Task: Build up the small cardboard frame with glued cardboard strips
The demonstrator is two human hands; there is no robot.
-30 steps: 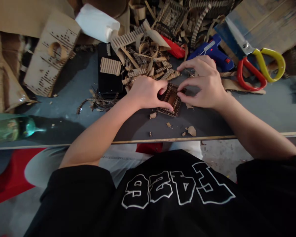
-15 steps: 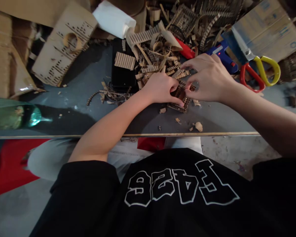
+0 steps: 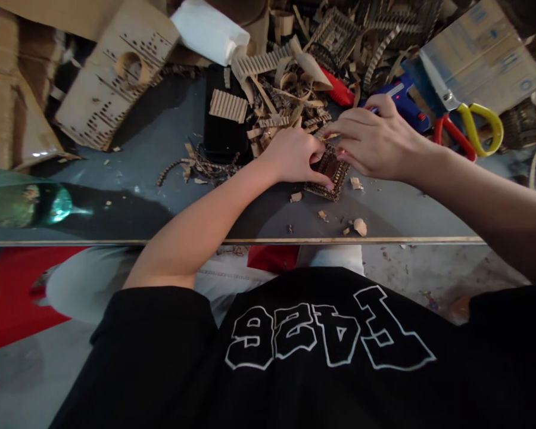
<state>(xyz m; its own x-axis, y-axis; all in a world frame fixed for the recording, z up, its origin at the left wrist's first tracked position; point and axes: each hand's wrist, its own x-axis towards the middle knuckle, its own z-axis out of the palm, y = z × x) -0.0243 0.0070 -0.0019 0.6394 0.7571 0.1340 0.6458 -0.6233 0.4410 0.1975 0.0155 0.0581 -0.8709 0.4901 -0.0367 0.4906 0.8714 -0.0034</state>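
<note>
Both hands, left (image 3: 292, 156) & right (image 3: 375, 145), fingers curled, pinching cardboard frame (image 3: 330, 176) on table (image 3: 161, 155).

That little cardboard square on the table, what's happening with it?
A person in a black shirt holds the small cardboard square with both hands: left hand pinching its near edge, right hand pressing from the far side. It rests on the grey table amid cardboard scraps, with a glue gun and scissors nearby.

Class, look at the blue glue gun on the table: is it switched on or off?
On: a small red light glows on the blue glue gun lying beyond the right hand.
</note>
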